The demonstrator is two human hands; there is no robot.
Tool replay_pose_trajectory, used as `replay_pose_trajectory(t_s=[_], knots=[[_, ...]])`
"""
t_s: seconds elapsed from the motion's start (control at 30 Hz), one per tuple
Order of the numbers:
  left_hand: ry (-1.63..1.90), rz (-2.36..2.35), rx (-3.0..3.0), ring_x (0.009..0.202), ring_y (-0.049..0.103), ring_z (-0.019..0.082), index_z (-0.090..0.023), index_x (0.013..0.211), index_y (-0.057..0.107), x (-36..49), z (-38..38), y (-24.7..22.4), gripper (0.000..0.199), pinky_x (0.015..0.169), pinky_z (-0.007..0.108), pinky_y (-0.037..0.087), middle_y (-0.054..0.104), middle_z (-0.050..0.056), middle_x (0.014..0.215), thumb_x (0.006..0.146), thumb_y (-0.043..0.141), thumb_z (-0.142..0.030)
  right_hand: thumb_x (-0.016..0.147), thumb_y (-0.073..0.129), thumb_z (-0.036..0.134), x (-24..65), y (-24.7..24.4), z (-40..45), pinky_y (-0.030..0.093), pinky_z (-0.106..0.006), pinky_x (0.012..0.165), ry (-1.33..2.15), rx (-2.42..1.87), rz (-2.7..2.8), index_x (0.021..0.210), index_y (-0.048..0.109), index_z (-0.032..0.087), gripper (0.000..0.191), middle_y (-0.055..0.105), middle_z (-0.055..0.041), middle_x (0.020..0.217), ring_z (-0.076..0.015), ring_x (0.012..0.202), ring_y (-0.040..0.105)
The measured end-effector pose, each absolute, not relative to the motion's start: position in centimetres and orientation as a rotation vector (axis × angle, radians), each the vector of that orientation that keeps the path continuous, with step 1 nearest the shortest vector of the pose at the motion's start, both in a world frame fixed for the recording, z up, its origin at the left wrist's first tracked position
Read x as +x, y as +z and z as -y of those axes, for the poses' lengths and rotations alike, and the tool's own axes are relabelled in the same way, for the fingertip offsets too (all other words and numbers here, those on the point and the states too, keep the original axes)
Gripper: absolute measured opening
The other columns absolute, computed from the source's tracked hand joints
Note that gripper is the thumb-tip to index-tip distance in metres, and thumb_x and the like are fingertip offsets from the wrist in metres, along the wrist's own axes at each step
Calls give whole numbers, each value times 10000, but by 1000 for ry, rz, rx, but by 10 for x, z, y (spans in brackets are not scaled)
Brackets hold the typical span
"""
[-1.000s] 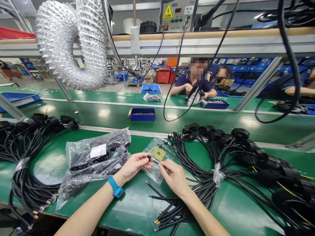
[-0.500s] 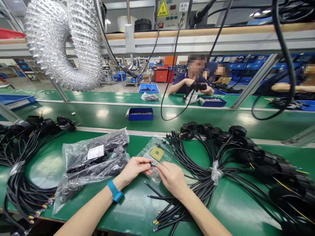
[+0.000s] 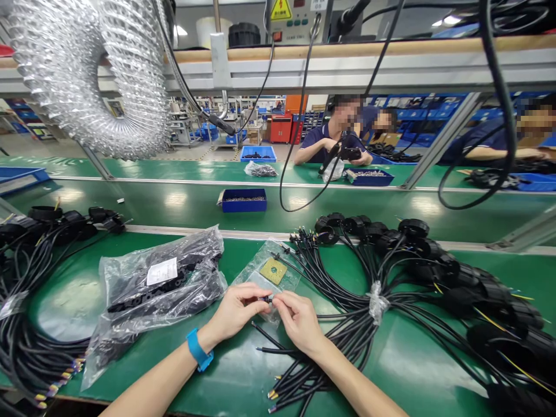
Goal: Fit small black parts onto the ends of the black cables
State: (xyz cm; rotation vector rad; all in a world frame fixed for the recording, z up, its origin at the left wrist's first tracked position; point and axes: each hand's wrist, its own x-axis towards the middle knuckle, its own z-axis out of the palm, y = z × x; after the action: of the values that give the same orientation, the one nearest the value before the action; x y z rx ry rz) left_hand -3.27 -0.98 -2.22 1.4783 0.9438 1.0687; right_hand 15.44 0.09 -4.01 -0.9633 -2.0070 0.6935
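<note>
My left hand (image 3: 238, 308), with a blue band at the wrist, pinches a small black part (image 3: 264, 299) between thumb and fingers. My right hand (image 3: 297, 317) closes its fingertips on a black cable end that meets this part. Just beyond the hands lies a clear plastic bag (image 3: 256, 270) with a yellowish square piece (image 3: 273, 270) on it. A bundle of black cables (image 3: 347, 310), tied with clear wrap (image 3: 377, 303), spreads to the right, partly under my right forearm. Left of my hands rests a large plastic bag of black parts (image 3: 165, 289).
Another cable bundle (image 3: 30, 324) lies at the far left. A blue box of small metal parts (image 3: 244, 200) stands beyond the rail. Black cables (image 3: 281, 174) and a silver duct (image 3: 91, 81) hang overhead. Across the bench, a person (image 3: 319, 142) handles black parts.
The whole view has shifted slightly left. My fingertips have drawn closer together around the small black part, and the cable end between them shows less.
</note>
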Motion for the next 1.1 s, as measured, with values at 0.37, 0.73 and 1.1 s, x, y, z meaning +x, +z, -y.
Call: replay_pose_trajectory(t_s=[0.37,0.73,1.1], knots=[[1062,-1015,1582,726,603,116,-155,1031,712,-23,10,-26,227,686,213,498,637,57,819,833,621,-218,957,438,249,152,-48,-1,346,-242,637,827,-1009,1990,726,571,149,285,543,-13,687,-99,661,488],[1052,-1027,1153,738,663,196,-72,1023,664,-25,2,-41,356,689,307,546,644,103,895,768,688,-320,947,469,236,156,-49,-3,367,-235,658,539,-1057,2025,912,621,172,169,549,-21,766,-103,703,507],[1081,-1083,1687,745,594,126,-174,961,730,-24,11,-35,182,704,232,462,661,47,817,826,638,-256,963,407,240,157,-52,-1,308,-264,610,696,-1050,2106,746,566,142,286,483,-27,661,-114,631,435]])
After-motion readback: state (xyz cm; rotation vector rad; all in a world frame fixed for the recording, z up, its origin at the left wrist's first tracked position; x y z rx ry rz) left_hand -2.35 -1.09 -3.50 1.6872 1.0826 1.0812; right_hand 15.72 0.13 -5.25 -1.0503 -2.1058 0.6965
